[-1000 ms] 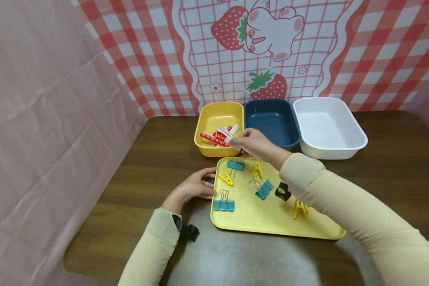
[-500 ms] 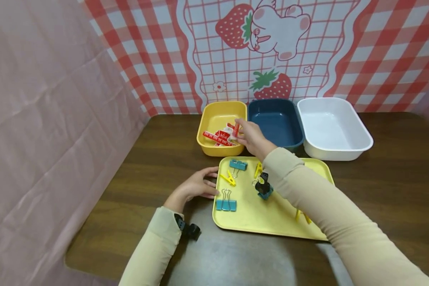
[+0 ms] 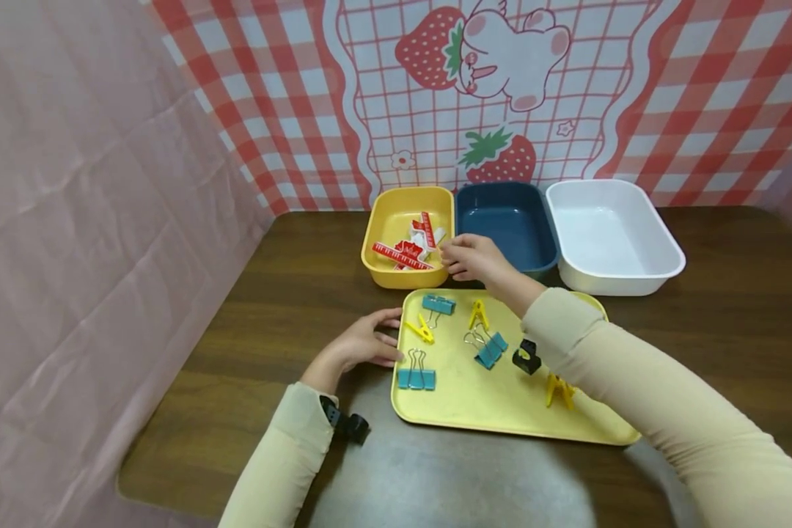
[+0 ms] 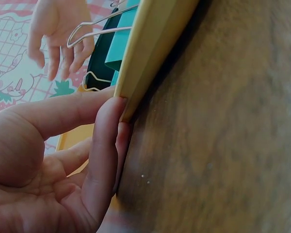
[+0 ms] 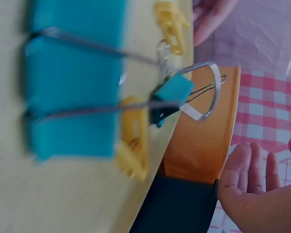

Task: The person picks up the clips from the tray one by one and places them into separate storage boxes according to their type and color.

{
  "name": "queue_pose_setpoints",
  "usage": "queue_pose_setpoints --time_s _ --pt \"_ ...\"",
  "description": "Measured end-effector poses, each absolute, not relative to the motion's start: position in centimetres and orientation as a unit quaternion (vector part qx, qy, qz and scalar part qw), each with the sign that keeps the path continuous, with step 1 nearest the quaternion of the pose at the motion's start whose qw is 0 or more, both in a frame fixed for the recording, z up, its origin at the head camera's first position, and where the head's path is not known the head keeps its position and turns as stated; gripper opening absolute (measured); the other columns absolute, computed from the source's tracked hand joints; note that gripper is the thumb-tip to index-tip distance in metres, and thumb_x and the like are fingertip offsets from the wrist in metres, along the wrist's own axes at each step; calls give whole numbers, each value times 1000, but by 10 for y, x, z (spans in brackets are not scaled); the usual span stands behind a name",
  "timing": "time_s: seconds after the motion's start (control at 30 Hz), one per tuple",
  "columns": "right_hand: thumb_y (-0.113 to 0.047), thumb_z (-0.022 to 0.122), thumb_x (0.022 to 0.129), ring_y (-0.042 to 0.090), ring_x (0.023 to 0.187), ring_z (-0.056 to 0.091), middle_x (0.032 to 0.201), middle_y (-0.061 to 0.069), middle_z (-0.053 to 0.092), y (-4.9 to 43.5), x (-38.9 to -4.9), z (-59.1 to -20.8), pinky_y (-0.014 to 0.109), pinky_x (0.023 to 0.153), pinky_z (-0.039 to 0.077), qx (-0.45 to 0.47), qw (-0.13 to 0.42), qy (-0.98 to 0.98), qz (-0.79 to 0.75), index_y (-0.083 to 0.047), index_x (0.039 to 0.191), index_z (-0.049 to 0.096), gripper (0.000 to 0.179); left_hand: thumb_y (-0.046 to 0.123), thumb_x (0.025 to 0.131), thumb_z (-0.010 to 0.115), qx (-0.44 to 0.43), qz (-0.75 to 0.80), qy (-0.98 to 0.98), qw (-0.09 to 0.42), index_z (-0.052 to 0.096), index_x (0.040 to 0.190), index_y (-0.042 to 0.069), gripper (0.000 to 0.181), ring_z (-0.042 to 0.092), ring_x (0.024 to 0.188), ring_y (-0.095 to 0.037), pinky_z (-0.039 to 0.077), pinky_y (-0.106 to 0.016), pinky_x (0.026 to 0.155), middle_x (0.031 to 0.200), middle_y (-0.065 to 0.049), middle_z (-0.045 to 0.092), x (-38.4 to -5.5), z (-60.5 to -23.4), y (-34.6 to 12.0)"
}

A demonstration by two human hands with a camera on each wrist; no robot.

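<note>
My right hand (image 3: 475, 260) is at the right rim of the yellow bin (image 3: 376, 220), fingers loosely bent and holding nothing; the right wrist view shows its fingers (image 5: 254, 172) apart. Inside that bin lie several red and white clips (image 3: 402, 254) with a piano-key print. My left hand (image 3: 363, 342) touches the left edge of the pale yellow tray (image 3: 488, 403), its fingertips against the tray's side in the left wrist view. On the tray are teal binder clips (image 3: 416, 379), with wire handles up on some, and yellow clothespins (image 3: 478, 314).
A dark blue bin (image 3: 504, 220) stands beside the yellow one, and a white bin (image 3: 614, 227) right of it. All three sit behind the tray on a wooden table (image 3: 237, 293). A checked strawberry cloth (image 3: 501, 117) hangs behind them.
A red and white clip went from my right hand into the yellow bin, and the hand has drawn back slightly to the right. The left hand stays at the tray edge.
</note>
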State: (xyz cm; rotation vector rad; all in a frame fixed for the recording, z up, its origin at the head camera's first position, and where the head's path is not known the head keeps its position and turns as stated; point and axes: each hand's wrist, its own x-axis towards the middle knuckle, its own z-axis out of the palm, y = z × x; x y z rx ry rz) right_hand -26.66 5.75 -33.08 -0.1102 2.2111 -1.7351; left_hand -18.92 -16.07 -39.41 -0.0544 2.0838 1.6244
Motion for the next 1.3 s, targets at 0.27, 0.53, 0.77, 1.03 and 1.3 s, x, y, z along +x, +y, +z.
queue_pose_setpoints --time_s 0.27,0.53,0.77,1.03,1.3 --pt "-16 66 85 28 93 53 99 13 58 78 -240 -339 40 80 49 -125 135 848 -497 0 111 57 32 -14 75 69 -18 595 767 241 38 142 13 79 60 95 -23 57 -36 69 129 -13 44 -187 -394 -162" --pt "-25 78 72 25 80 50 94 14 55 94 -211 -345 34 62 43 -228 98 920 -304 -4 111 60 48 -15 76 68 -16 599 764 239 37 143 13 79 60 93 -22 57 -35 68 131 -13 43 -186 -393 -161" --pt "-20 84 62 19 70 48 80 5 52 105 -195 -355 31 57 40 -270 128 928 -224 -6 99 59 47 -15 76 68 -14 602 762 239 37 143 12 78 60 92 -22 57 -36 69 130 -13 43 -186 -393 -160" --pt "-8 73 67 13 62 43 69 -2 49 106 -197 -364 26 56 36 -311 153 907 -241 -10 78 58 19 -15 76 67 -18 601 762 241 37 142 12 78 60 93 -22 57 -36 69 129 -13 44 -185 -392 -160" --pt "-9 69 80 17 57 56 69 1 56 115 -209 -357 31 55 50 -230 238 866 -374 -6 73 60 12 -15 75 67 -17 600 763 241 37 142 12 78 60 93 -22 57 -36 69 129 -13 44 -185 -392 -160"
